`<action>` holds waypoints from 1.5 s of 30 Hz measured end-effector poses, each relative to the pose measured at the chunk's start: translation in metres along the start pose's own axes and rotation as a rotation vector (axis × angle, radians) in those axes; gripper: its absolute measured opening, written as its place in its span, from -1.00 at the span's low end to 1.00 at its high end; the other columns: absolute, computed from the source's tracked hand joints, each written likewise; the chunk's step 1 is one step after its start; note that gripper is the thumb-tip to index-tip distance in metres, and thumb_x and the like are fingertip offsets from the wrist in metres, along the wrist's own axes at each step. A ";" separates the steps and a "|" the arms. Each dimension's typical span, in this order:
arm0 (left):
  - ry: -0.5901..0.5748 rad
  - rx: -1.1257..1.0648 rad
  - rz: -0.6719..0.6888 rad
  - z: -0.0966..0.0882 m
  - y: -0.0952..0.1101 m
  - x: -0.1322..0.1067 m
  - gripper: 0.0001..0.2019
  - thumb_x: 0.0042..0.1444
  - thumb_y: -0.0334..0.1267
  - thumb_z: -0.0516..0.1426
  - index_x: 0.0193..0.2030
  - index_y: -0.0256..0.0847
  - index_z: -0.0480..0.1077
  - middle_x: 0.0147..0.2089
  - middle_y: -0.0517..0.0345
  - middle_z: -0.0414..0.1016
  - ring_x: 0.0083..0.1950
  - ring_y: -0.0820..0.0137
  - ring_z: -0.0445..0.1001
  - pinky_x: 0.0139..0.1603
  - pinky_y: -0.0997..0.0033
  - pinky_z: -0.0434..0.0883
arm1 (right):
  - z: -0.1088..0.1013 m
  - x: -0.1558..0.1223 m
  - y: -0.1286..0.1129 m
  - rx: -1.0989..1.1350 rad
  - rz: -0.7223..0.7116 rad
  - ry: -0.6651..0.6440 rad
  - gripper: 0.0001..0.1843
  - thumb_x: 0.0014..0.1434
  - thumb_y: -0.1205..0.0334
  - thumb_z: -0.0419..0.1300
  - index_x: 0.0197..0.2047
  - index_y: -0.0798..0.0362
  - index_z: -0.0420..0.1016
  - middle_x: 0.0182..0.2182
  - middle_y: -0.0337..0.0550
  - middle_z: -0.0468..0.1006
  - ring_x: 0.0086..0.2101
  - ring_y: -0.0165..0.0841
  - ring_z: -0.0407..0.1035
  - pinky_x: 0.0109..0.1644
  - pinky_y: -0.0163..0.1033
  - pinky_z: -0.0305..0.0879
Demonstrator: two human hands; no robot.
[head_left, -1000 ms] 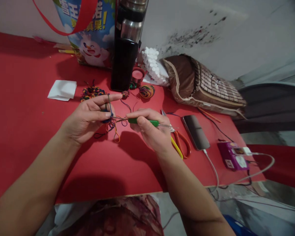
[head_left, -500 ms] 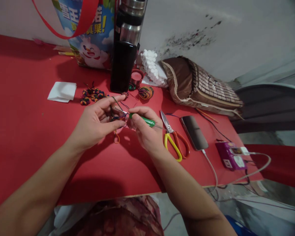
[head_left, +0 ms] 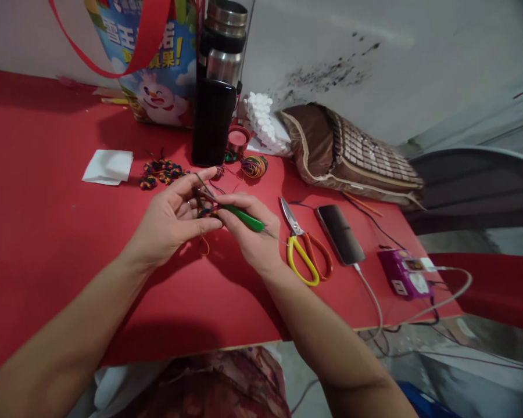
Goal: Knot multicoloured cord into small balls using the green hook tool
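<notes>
My left hand (head_left: 163,223) is closed on a small piece of multicoloured crochet work (head_left: 208,213), pinched between thumb and fingers. Dark yarn (head_left: 204,184) runs over its raised index finger, and an orange loop (head_left: 206,246) hangs below the thumb. In my right hand (head_left: 259,244) is a crochet hook (head_left: 247,219) with a green handle, its working end pointing left into the work. Fingers and yarn hide the hook's tip. Beyond the hands lie a ball of multicoloured yarn (head_left: 254,166) and a bunch of finished-looking crocheted pieces (head_left: 163,172).
Scissors (head_left: 303,248) with yellow and orange handles lie right of my right hand, beside a charging phone (head_left: 340,235). A purple box (head_left: 403,274) with a cable stands farther right. Behind are a black phone (head_left: 213,123) propped upright, a steel flask (head_left: 223,65), a printed bag (head_left: 157,69) and a brown cushion (head_left: 353,151).
My right hand and the hook have moved closer to the left fingers, covering more of the metal shaft. The whole view has shifted slightly. My left hand keeps its grip.
</notes>
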State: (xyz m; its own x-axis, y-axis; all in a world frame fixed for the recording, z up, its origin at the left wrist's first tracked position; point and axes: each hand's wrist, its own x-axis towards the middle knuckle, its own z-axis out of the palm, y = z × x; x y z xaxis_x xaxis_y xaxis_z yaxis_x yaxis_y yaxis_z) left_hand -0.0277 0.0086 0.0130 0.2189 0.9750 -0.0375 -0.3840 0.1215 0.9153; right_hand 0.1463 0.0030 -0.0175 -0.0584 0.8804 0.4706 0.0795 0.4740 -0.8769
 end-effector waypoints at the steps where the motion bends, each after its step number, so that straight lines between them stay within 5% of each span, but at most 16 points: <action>1: 0.002 -0.024 -0.001 0.000 0.000 0.000 -0.29 -0.17 -0.49 0.57 0.19 -0.09 0.66 0.05 0.08 0.68 0.05 0.29 0.65 0.02 0.47 0.63 | 0.000 0.000 -0.001 0.001 0.018 0.011 -0.84 0.36 0.23 0.40 -0.01 -0.11 0.76 -0.05 -0.19 0.82 -0.05 -0.32 0.69 0.13 -0.15 0.66; 6: 0.032 -0.150 -0.045 -0.002 0.001 0.003 -0.56 -0.03 -0.43 0.51 0.05 -0.18 0.72 -0.18 0.12 0.64 -0.14 0.38 0.60 -0.10 0.47 0.61 | -0.001 0.002 -0.004 0.041 0.019 0.032 -0.85 0.34 0.23 0.41 -0.03 -0.11 0.74 -0.10 -0.21 0.81 -0.10 -0.35 0.69 0.07 -0.20 0.66; 17: 0.125 -0.233 -0.117 0.001 -0.002 0.005 -0.57 -0.09 -0.50 0.50 -0.01 -0.26 0.75 -0.33 0.20 0.58 -0.32 0.51 0.52 -0.26 0.60 0.53 | -0.002 0.001 -0.006 -0.012 -0.004 0.003 -0.94 0.33 0.30 0.34 -0.15 -0.05 0.63 -0.22 -0.24 0.74 -0.20 -0.40 0.64 -0.04 -0.25 0.62; 35: 0.062 -0.280 -0.181 0.001 -0.003 0.003 -0.47 -0.09 -0.55 0.47 0.09 -0.25 0.69 -0.18 0.11 0.65 -0.19 0.42 0.60 -0.17 0.52 0.59 | -0.002 0.000 -0.002 -0.021 0.048 0.061 -0.94 0.34 0.25 0.36 -0.12 -0.07 0.61 -0.21 -0.22 0.71 -0.19 -0.36 0.62 -0.04 -0.20 0.61; 42: 0.138 -0.154 -0.052 0.000 -0.008 0.005 -0.54 -0.06 -0.54 0.49 0.03 -0.21 0.70 -0.26 0.19 0.62 -0.23 0.47 0.58 -0.12 0.56 0.58 | -0.005 0.000 -0.002 -0.041 -0.040 0.019 -0.91 0.40 0.14 0.37 -0.06 -0.09 0.68 -0.16 -0.17 0.72 -0.14 -0.30 0.61 0.01 -0.13 0.61; 45: 0.111 -0.104 -0.059 -0.002 -0.006 0.004 -0.54 -0.05 -0.54 0.49 0.05 -0.23 0.70 -0.27 0.18 0.62 -0.25 0.46 0.58 -0.15 0.54 0.58 | -0.008 -0.001 -0.001 -0.012 0.034 -0.011 -0.80 0.44 0.05 0.32 0.00 -0.10 0.73 -0.17 -0.14 0.72 -0.23 -0.32 0.60 -0.05 -0.11 0.62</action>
State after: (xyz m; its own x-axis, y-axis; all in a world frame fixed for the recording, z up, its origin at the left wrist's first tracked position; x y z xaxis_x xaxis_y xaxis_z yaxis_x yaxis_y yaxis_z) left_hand -0.0261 0.0125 0.0072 0.1453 0.9796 -0.1390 -0.4658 0.1917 0.8639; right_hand 0.1539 0.0022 -0.0166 -0.0668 0.8957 0.4397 0.0938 0.4444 -0.8909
